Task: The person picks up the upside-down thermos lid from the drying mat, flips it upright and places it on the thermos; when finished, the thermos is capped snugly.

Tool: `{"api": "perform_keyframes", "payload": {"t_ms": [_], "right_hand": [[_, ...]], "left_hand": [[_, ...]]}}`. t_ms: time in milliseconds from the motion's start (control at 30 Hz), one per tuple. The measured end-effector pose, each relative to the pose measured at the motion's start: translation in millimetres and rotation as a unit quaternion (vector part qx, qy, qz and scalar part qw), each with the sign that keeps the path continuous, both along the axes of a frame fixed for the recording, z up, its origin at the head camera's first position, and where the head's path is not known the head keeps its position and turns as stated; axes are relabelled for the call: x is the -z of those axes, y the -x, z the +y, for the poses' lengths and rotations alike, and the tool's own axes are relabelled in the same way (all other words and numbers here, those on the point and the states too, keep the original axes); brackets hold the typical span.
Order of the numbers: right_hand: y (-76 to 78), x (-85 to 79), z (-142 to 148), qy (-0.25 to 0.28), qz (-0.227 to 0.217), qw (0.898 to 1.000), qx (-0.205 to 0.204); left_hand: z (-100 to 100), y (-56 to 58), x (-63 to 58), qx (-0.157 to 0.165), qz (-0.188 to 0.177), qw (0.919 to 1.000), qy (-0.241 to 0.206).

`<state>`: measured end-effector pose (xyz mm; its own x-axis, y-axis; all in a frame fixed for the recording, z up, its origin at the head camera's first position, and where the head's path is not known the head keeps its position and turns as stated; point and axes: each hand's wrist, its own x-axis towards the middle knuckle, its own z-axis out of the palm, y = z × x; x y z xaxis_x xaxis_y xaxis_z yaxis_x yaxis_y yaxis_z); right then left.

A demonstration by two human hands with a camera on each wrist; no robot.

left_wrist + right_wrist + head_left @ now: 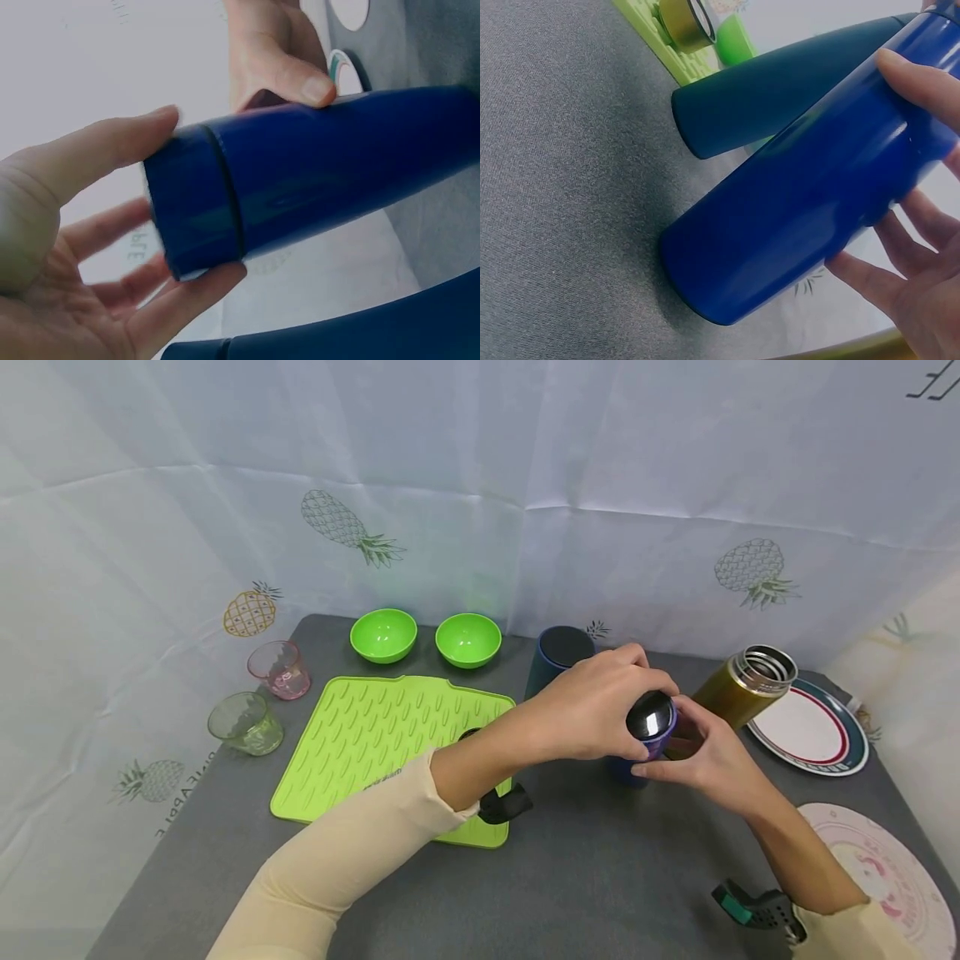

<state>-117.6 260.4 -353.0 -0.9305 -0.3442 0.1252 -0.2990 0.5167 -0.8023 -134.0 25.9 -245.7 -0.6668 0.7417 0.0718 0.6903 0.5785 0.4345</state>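
Observation:
A blue thermos bottle [795, 202] stands upright on the grey table, its lid [191, 206] on top. My left hand [609, 706] grips the lid from above, with thumb and fingers spread round its rim. Lower down, my right hand [712, 764] holds the bottle's body between thumb and fingers. Just behind and left of it is a dark teal bottle [538, 672], partly hidden by my left hand. A gold bottle [726, 693] with an uncovered steel mouth stands behind my right hand.
A gold lid [681, 26] sits on the green drying mat [405, 718], mostly hidden by my left forearm in the head view. Two green bowls [384, 637] stand at the back, two glasses [281, 670] at the left. Two plates [810, 727] lie at the right.

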Motion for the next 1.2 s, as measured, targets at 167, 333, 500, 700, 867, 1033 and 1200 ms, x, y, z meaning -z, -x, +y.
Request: {"api": "perform_keyframes", "payload": {"t_ms": [167,333,500,700,867,1033,1200], "right_hand": [[0.7,-1.3,-0.9,-0.006,-0.006,1.000,0.002],[1.4,-1.9,-1.0,-0.006,-0.005,1.000,-0.001],[1.3,-1.8,-0.7,-0.011,0.006,1.000,0.000],[1.6,-1.3,-0.7,-0.010,0.010,1.000,-0.004],[2.2,-0.8,0.2,-0.008,0.008,1.000,-0.005],[2.8,-0.2,1.0,-0.004,0.008,1.000,-0.008],[3.6,0.8,1.8,-0.001,0.008,1.000,-0.010]], "left_hand": [[2.2,-3.1,0.7,-0.041,0.011,0.9991,0.001],[2.0,-4.3,-0.5,-0.040,0.028,0.9988,0.007],[0.6,-1.8,-2.4,-0.013,0.040,0.9991,0.009],[-2.1,0.2,-3.6,0.017,0.030,0.9994,0.004],[-3.5,1.9,-4.2,0.035,0.022,0.9991,0.000],[-4.1,3.5,-3.8,0.040,0.017,0.9991,-0.002],[-3.7,4.3,-2.5,0.035,0.014,0.9993,-0.005]]}}
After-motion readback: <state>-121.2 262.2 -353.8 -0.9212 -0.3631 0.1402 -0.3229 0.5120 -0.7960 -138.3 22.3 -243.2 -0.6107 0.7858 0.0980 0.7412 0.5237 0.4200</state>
